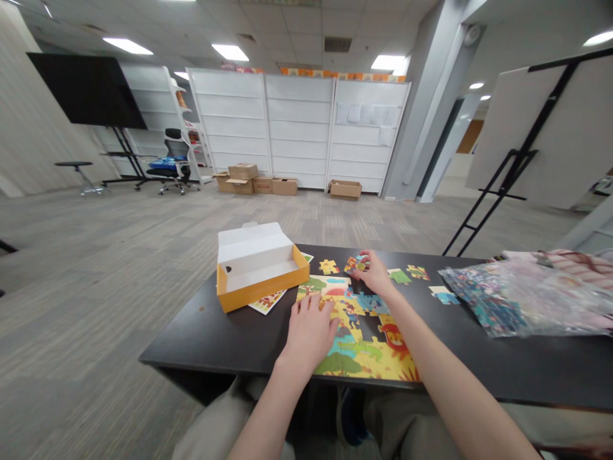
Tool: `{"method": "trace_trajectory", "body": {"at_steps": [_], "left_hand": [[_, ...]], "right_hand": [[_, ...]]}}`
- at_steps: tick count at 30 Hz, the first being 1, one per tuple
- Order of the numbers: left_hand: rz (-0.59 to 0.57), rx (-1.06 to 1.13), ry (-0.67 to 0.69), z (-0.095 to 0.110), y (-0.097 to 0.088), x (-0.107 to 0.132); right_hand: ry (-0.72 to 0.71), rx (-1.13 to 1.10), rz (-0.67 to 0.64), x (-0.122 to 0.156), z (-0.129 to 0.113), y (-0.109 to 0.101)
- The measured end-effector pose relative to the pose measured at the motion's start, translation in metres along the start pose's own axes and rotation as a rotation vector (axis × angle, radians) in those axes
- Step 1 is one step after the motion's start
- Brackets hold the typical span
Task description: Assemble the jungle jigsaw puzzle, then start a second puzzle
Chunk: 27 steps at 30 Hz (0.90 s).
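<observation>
Your forearms (272,409) cross the table (191,345) edge. Left hand (310,326) lies on the puzzle (357,361), right of the box (265,285), fingers loose, grasping nothing. Right hand (372,273) touches a piece (352,265) past the puzzle's far edge; cannot tell whether pinched.

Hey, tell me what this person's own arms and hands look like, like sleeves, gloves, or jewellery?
The left hand and right hand are ungloved. No sleeve covers the visible left forearm or most of the right forearm. I see no watch or bracelet; rings are too small to rule out. No markings stand out.
</observation>
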<state>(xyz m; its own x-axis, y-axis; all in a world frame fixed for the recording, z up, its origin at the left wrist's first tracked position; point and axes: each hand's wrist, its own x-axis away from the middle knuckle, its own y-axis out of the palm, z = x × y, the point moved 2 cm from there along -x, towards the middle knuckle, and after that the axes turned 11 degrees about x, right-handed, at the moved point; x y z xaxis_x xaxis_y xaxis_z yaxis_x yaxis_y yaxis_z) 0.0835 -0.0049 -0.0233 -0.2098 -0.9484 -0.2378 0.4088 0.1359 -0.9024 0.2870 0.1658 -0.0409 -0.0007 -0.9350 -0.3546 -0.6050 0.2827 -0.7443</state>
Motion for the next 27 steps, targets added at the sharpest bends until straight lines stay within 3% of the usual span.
{"method": "trace_trajectory", "body": {"at_steps": [3, 7, 11, 16, 19, 22, 27], "left_hand": [[-0.014, 0.001, -0.006, -0.001, 0.001, -0.001], [-0.018, -0.003, -0.002, -0.001, 0.001, -0.002], [-0.028, 0.000, -0.006, -0.001, 0.000, -0.002], [-0.047, -0.016, -0.019, 0.001, -0.002, -0.003], [-0.046, -0.029, -0.021, 0.002, -0.002, -0.003], [-0.041, -0.041, -0.031, 0.002, -0.002, -0.004], [-0.033, -0.055, -0.019, 0.000, 0.000, -0.004]], "right_hand": [[0.083, -0.228, -0.032, -0.001, -0.002, -0.010], [0.052, -0.465, -0.107, 0.003, -0.009, -0.034], [0.025, -0.502, -0.431, 0.016, -0.008, -0.071], [0.085, -0.347, -0.708, 0.027, 0.020, -0.120], [0.116, -0.344, -0.827, 0.033, 0.042, -0.129], [0.095, -0.362, -0.822, 0.042, 0.059, -0.128], [0.015, -0.377, -0.876, 0.065, 0.066, -0.135]]}}
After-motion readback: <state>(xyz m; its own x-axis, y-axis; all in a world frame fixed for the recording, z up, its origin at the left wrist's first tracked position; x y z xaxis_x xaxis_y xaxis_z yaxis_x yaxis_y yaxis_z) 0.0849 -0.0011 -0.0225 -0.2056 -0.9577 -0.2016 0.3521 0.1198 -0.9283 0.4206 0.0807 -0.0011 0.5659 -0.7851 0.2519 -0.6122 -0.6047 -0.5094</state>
